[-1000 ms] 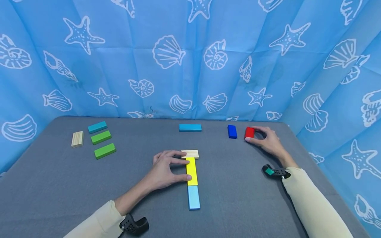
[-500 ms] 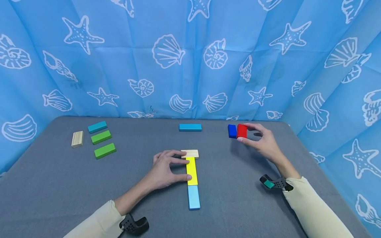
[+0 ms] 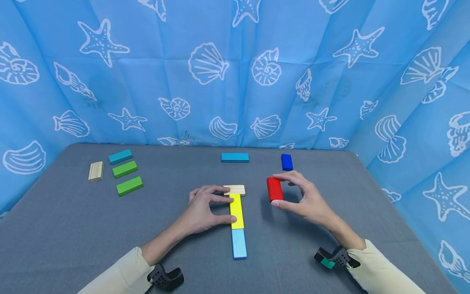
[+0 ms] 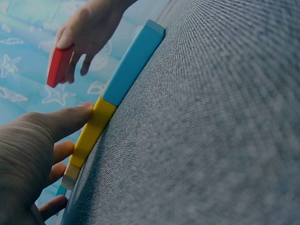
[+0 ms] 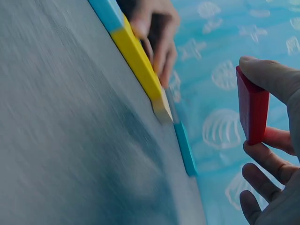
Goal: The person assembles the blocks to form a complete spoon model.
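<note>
My right hand (image 3: pixel 302 200) pinches a red block (image 3: pixel 275 189) between thumb and fingers. It holds the block above the table, to the right of a row of blocks; the right wrist view shows the red block (image 5: pixel 253 105) clear of the cloth. At the row, my left hand (image 3: pixel 203 210) rests its thumb and fingertips on the yellow block (image 3: pixel 236 210) and reaches the pale wooden block (image 3: pixel 236 190). The wooden block lies crosswise at the yellow block's far end. A light blue block (image 3: pixel 239 243) continues the row at the near end.
Farther back lie a teal block (image 3: pixel 235 157) and a dark blue block (image 3: pixel 287 162). At the left sit a wooden block (image 3: pixel 96 171), a teal block (image 3: pixel 120 157) and two green blocks (image 3: pixel 129 186). A blue curtain (image 3: pixel 235 73) hangs behind the grey table (image 3: pixel 176 261).
My right hand has lifted the red block from the back right and carried it left and nearer, past the dark blue block. The left hand and the row have stayed in place.
</note>
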`<act>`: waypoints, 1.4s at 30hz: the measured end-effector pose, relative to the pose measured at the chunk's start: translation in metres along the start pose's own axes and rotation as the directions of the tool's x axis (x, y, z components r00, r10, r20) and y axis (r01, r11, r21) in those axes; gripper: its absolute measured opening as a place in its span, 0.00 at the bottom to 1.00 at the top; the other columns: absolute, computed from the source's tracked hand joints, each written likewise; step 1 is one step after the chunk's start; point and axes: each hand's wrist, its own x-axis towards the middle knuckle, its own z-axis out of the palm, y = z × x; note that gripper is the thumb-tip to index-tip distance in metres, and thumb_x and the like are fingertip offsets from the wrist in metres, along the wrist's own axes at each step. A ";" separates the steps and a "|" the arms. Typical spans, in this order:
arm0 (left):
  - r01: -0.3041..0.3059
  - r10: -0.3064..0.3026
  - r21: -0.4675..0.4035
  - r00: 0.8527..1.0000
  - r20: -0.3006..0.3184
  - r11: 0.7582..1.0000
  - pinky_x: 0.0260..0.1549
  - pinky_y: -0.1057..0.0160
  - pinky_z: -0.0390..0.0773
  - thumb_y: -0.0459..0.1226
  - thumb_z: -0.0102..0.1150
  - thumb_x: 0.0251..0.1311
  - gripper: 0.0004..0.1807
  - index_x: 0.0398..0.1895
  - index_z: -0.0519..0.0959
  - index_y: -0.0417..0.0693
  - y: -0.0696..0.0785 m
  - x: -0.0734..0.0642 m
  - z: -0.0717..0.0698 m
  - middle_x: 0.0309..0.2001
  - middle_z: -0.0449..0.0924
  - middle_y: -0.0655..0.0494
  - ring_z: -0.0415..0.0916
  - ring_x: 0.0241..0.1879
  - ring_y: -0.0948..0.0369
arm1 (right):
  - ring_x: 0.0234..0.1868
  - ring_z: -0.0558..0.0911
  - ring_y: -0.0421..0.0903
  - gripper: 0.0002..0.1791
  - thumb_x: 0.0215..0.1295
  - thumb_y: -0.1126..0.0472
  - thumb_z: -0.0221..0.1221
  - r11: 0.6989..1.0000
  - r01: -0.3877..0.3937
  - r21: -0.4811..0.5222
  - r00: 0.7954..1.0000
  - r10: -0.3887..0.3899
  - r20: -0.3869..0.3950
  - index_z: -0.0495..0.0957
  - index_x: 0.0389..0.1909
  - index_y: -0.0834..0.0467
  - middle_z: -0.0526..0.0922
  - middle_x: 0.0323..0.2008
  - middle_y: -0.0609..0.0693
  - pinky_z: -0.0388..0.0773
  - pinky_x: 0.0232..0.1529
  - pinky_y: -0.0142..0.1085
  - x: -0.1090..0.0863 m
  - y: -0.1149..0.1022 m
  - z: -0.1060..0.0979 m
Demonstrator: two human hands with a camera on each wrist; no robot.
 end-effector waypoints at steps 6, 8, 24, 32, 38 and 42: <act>0.015 -0.015 0.013 1.000 -0.003 1.000 0.67 0.38 0.43 0.53 0.79 0.48 0.26 0.53 0.87 0.61 0.002 0.000 0.000 0.64 0.74 0.65 0.60 0.70 0.52 | 0.59 0.72 0.50 0.33 0.55 0.58 0.75 0.998 0.052 0.038 0.997 -0.054 0.063 0.77 0.63 0.55 0.78 0.56 0.46 0.70 0.55 0.64 -0.014 -0.013 0.017; 0.015 -0.015 0.016 1.000 -0.005 1.000 0.67 0.39 0.44 0.53 0.79 0.48 0.26 0.53 0.87 0.61 0.002 0.000 0.000 0.64 0.75 0.65 0.60 0.70 0.52 | 0.59 0.73 0.48 0.33 0.55 0.57 0.75 0.997 0.059 0.057 0.994 -0.064 0.092 0.78 0.62 0.53 0.78 0.56 0.44 0.71 0.55 0.63 -0.018 -0.018 0.023; 0.007 -0.007 0.024 1.000 -0.002 1.000 0.67 0.37 0.44 0.52 0.78 0.50 0.26 0.54 0.87 0.60 0.001 0.000 0.001 0.64 0.75 0.63 0.61 0.68 0.52 | 0.59 0.71 0.43 0.31 0.58 0.48 0.73 0.993 0.039 0.115 0.938 -0.076 0.339 0.77 0.63 0.44 0.75 0.55 0.36 0.73 0.56 0.48 -0.043 -0.041 0.053; 0.003 -0.002 0.024 1.000 -0.005 1.000 0.66 0.38 0.45 0.51 0.78 0.49 0.26 0.54 0.87 0.60 0.002 0.000 0.001 0.64 0.75 0.62 0.62 0.68 0.53 | 0.59 0.69 0.43 0.31 0.61 0.47 0.71 0.991 0.058 0.119 0.914 -0.101 0.393 0.76 0.66 0.42 0.72 0.55 0.36 0.75 0.55 0.41 -0.049 -0.046 0.059; -0.014 0.014 0.013 1.000 -0.009 1.000 0.66 0.37 0.45 0.51 0.78 0.50 0.26 0.55 0.87 0.60 0.001 -0.001 0.001 0.64 0.75 0.62 0.62 0.67 0.53 | 0.61 0.66 0.44 0.30 0.63 0.45 0.69 0.993 0.049 0.107 0.886 -0.093 0.454 0.76 0.66 0.40 0.70 0.55 0.35 0.71 0.57 0.43 -0.053 -0.051 0.062; -0.010 0.010 0.014 1.000 -0.010 1.000 0.66 0.38 0.45 0.51 0.78 0.50 0.26 0.55 0.87 0.60 0.000 0.000 0.001 0.65 0.75 0.62 0.62 0.68 0.53 | 0.61 0.65 0.43 0.29 0.62 0.44 0.69 0.995 0.034 0.092 0.869 -0.075 0.489 0.76 0.64 0.37 0.70 0.56 0.34 0.70 0.57 0.44 -0.053 -0.052 0.062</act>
